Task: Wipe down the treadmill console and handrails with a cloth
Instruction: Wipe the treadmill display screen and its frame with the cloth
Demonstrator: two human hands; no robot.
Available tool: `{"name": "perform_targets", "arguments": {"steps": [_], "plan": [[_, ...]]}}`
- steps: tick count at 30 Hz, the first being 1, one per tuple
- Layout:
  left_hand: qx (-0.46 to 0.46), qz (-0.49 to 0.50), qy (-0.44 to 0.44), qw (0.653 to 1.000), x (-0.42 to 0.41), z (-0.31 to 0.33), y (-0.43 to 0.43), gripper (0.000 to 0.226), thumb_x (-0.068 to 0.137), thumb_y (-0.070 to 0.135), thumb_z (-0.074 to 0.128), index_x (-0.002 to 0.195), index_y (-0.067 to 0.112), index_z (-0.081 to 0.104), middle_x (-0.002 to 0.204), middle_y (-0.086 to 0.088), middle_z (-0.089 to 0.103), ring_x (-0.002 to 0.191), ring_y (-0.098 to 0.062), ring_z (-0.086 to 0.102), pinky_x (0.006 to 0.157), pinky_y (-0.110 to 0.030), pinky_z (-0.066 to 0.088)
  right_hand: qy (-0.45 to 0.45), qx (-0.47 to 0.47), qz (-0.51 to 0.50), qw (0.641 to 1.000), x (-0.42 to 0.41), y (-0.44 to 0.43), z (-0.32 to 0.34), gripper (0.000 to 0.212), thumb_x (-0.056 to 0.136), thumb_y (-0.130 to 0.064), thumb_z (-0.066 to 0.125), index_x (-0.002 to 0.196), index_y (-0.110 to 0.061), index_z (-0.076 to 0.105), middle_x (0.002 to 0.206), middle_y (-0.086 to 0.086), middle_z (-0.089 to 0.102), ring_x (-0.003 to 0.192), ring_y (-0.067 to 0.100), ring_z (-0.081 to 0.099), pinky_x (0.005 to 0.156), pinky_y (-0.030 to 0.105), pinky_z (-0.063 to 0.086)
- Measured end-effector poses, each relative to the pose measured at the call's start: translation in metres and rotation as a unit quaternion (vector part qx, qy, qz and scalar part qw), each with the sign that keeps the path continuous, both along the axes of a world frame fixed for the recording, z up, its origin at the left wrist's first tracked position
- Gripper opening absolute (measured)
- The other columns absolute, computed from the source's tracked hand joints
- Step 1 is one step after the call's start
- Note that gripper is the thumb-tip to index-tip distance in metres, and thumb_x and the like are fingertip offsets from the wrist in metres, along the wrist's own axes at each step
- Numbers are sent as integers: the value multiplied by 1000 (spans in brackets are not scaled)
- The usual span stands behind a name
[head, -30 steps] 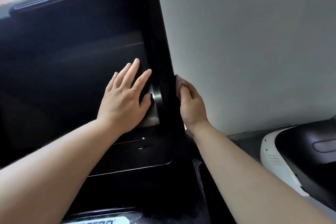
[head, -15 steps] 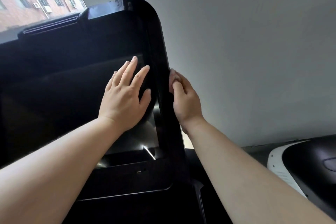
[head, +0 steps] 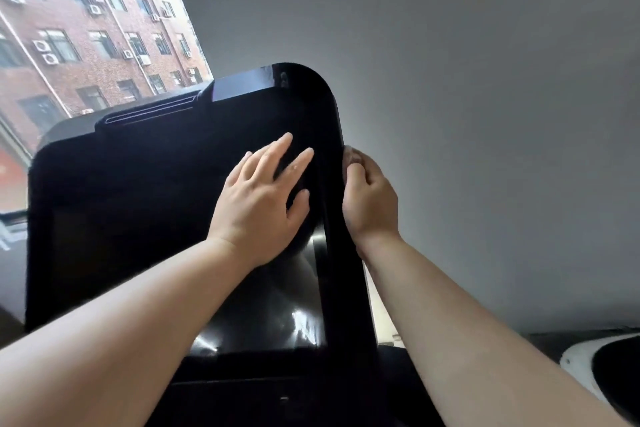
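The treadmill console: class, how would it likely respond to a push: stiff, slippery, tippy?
Probably stiff: the console shows no flex under the flat left hand. Likely slippery, given its glossy reflections. Unlikely to tip with the right hand gripping its edge.

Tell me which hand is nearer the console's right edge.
Right. The right hand curls round the console's right edge, touching it; the left hand lies flat on the console face, just inside that edge.

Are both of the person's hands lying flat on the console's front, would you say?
No: only the left hand lies flat on the console, while the right hand grips its right edge.
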State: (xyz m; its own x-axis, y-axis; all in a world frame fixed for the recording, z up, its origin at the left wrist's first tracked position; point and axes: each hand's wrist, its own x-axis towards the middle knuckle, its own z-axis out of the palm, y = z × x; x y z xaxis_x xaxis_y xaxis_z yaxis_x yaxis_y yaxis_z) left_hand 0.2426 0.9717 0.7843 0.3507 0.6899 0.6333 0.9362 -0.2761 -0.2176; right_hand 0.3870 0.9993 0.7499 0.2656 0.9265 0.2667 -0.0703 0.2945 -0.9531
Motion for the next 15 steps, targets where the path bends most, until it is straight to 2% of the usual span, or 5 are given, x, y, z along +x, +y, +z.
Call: {"name": "perform_targets", "arguments": {"steps": [3,6,8,11,15], "plan": [[-4,19,-8,1000,-1,14,15,54,95,39,44,147,26,36,159,-5,20,145,-21,17,118,-42,16,-4,-37,12,999,5,-15,-30,29,98,-42,39,112,-40,64,108,-23,65,104,-1,58,93,22,45],[-16,51,-20,998,-1,28,29,59,96,42,42,152,30,23,162,0,6,149,-17,2,120,-38,3,4,-92,27,995,9,-12,-40,31,95,-50,43,98,-33,69,93,-19,68,96,7,62,88,31,50],[-16,68,-35,997,0,39,37,61,97,43,40,152,31,19,162,1,2,149,-16,-2,120,-36,0,-7,-84,12,996,8,3,-20,32,94,-46,44,99,-28,70,95,-12,69,98,14,63,88,33,49],[-17,82,-41,996,0,51,45,62,97,44,38,153,32,15,163,2,0,149,-15,-3,120,-35,-1,-42,-25,-19,999,4,32,35,31,96,-34,39,106,-27,67,109,-4,67,104,17,58,84,26,41],[-6,83,-23,996,-5,62,52,61,97,44,41,152,31,18,162,1,7,149,-18,3,120,-36,3,-75,6,-26,997,2,56,66,30,95,-36,37,104,-27,64,106,-5,66,102,18,57,82,28,40]]}}
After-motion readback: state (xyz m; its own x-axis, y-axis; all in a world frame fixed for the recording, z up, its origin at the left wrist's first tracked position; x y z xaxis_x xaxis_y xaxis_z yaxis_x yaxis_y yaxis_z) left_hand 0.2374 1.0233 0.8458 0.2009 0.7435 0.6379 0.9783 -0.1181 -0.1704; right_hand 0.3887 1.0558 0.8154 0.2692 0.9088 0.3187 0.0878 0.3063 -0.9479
